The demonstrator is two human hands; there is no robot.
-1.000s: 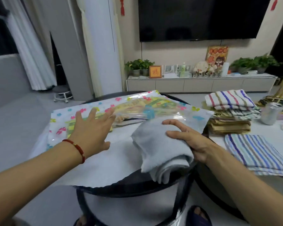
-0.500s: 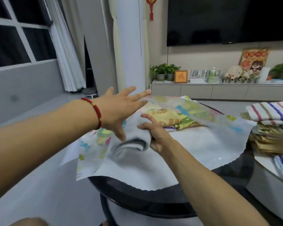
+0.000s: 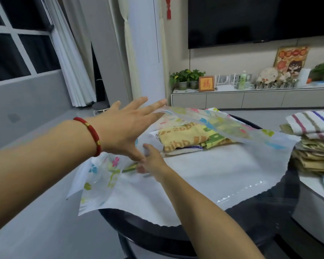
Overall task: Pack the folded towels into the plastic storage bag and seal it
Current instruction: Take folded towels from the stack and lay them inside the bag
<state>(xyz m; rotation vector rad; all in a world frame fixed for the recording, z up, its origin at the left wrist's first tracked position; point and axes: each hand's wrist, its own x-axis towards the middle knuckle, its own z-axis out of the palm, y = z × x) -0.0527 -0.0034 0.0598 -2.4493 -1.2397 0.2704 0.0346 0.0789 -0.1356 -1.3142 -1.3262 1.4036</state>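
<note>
Left hand point(image 3: 127, 128), fingers spread, lifts the plastic storage bag point(image 3: 204, 165)'s top layer; right hand point(image 3: 151, 161) reaches inside beside the yellow towel point(image 3: 185, 137), its grip hidden.

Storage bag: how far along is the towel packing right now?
Done: a yellow towel already lies inside the storage bag. In hand: the left hand lifts the bag's upper sheet with straight fingers while the right hand reaches into the mouth; what it holds is hidden. Left: the striped stack waits outside, and the bag is unsealed.

Open floral bag point(image 3: 223, 161), yellow towel point(image 3: 185, 137) inside
</note>
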